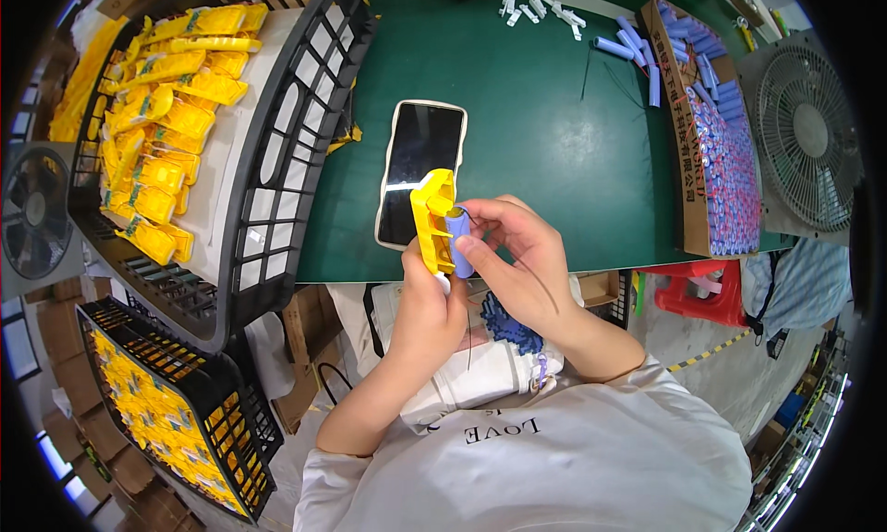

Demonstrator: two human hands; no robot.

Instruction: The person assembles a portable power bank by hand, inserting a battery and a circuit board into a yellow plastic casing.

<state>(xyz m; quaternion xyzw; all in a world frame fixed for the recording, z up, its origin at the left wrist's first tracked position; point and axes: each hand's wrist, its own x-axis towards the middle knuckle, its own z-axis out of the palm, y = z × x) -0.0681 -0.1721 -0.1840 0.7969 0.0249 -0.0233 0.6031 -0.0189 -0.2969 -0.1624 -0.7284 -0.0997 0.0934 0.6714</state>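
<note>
Left: black crate [233,282] stocked with yellow pieces [159,173]. Centre, bench's near edge [356,271]: I see left hand [430,310] closed round yellow housing [428,227]; right hand [522,255], half-curled, pinches blue cell [459,245] against it, seemingly unseated. Right: loose cells [634,47], filled carton [688,153] left unused.

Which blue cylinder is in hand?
The cylinder in the right hand, beside the left hand's yellow shell; the others are on the bench or in the carton.
</note>
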